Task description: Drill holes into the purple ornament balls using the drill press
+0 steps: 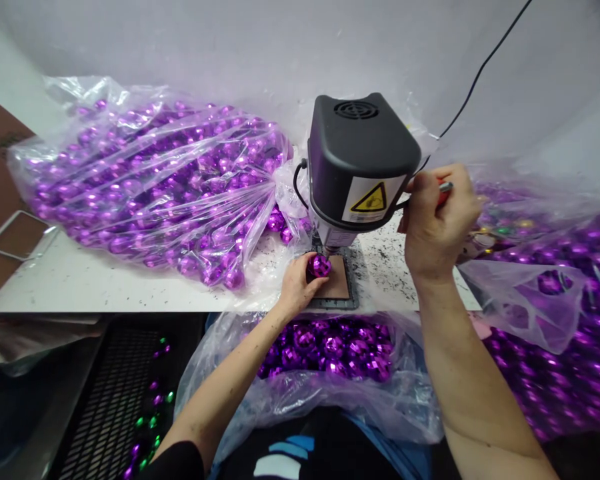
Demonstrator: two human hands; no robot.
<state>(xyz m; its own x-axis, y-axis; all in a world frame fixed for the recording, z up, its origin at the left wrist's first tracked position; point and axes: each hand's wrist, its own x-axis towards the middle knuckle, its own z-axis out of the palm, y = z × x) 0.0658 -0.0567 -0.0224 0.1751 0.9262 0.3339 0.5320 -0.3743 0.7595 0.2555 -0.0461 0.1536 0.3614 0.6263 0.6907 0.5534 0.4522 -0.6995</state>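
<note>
My left hand (296, 285) holds a shiny purple faceted ball (319, 266) on the small brown pad (338, 287) under the head of a dark grey bench drill (360, 160). My right hand (437, 220) is closed around the drill's red-handled lever (444, 189) at the machine's right side. The drill bit sits right above the ball, mostly hidden by the machine head.
A large clear bag of purple balls (145, 180) lies on the white table at left. Another open bag of them (330, 353) rests in my lap, and more bags (565, 320) pile at right. A black power cable (480, 73) runs up the wall. Loose balls lie on a black crate (150, 407) below left.
</note>
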